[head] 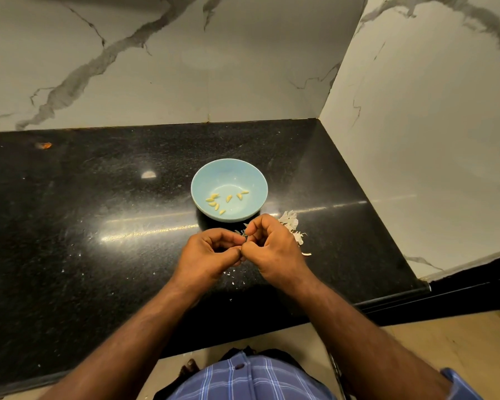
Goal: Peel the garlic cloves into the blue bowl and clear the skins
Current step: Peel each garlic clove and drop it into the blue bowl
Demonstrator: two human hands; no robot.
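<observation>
Over the counter (98, 226), both hands' (243, 249) grip hides the clove.

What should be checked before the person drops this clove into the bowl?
1. Light blue round bowl upright, just beyond the hands: ok.
2. Small yellowish peeled cloves lie inside it: ok.
3. Left hand and right hand meet fingertip to fingertip: ok.
4. Clove between them fully peeled: cannot tell, hidden.
5. White papery skins cleared from the black speckled stone counter: not ok.
</observation>
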